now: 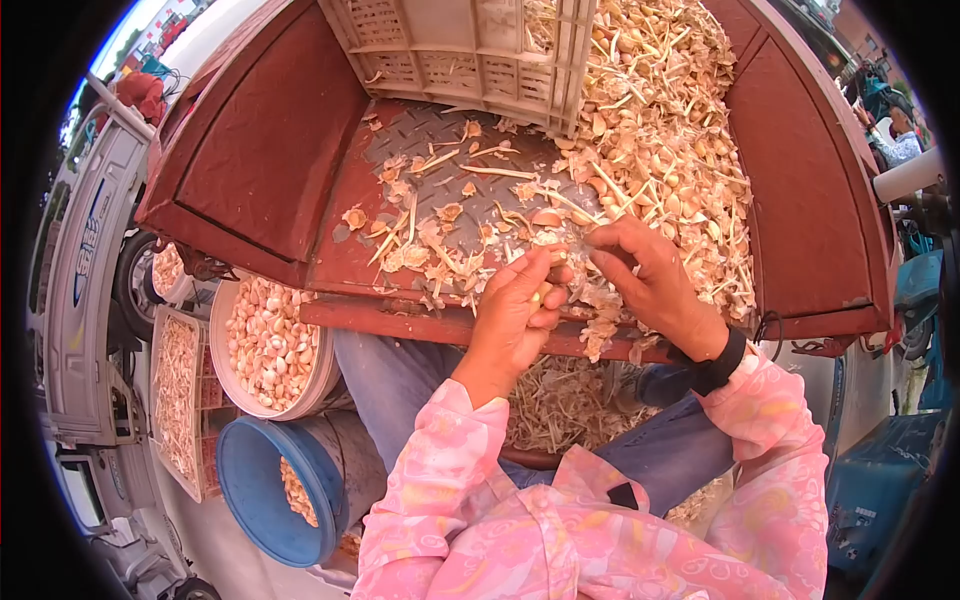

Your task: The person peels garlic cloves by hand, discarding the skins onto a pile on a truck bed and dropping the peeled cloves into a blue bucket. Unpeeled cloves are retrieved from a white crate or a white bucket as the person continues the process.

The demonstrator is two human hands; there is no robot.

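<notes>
My left hand (pixel 520 315) is closed around garlic cloves (pixel 541 295), whose pale, greenish-white surfaces show between the fingers. The curled fingers hide how many there are. To its right, my right hand (pixel 665 285) hovers over the front edge of the red cart bed (pixel 400 316). Its thumb and forefinger are bent, with a gap between them and nothing visible in it. Dry stalks and papery skins (pixel 430 245) lie scattered on the metal floor beyond both hands. A heap of loose garlic cloves and stalks (pixel 690 150) fills the right side of the bed.
A cream plastic crate (pixel 450 50) stands tilted at the back of the bed. At lower left are a white bucket of garlic cloves (pixel 270 345), a blue-rimmed bucket (pixel 235 480) and a crate of garlic (pixel 177 400). More stalks (pixel 560 405) lie below, between the legs.
</notes>
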